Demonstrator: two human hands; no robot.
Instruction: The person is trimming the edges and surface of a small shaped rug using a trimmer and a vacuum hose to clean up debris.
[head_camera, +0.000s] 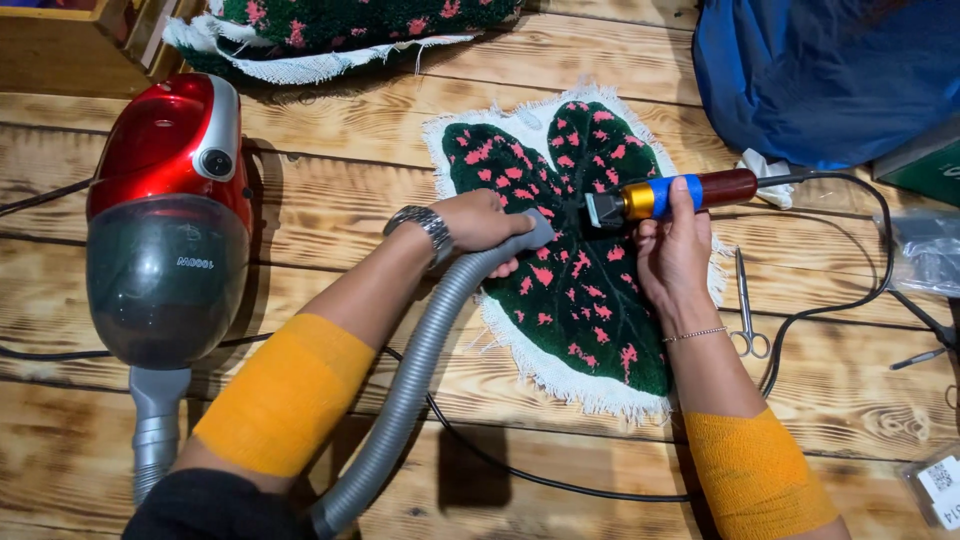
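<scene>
Head camera looks down on a leaf-shaped tufted rug (580, 250), dark green with pink flecks and a white fringed backing, lying flat on a scorched plank table (330, 150). Left hand (485, 222) is clenched around the end of a grey ribbed vacuum hose (420, 360), pressing its nozzle onto the rug's pile right at the fingertips. That hose runs back under the left forearm, which wears an orange wrap (290, 395) and a metal wristwatch (428, 226). Well out to the left of this hand stands a red canister vacuum cleaner (170, 210).

Right hand (672, 255) grasps an electric carving trimmer (670, 195), a handle banded gold, blue and dark red, with the thumb over the blue band; its blade head touches the rug just beside the hose nozzle. A black cord (850, 290) leads from the trimmer's rear and loops around to the right of this hand. Just right of the wrist, small scissors (745, 315) lie on the table. Beyond the right hand sits a blue bag (830, 70).
</scene>
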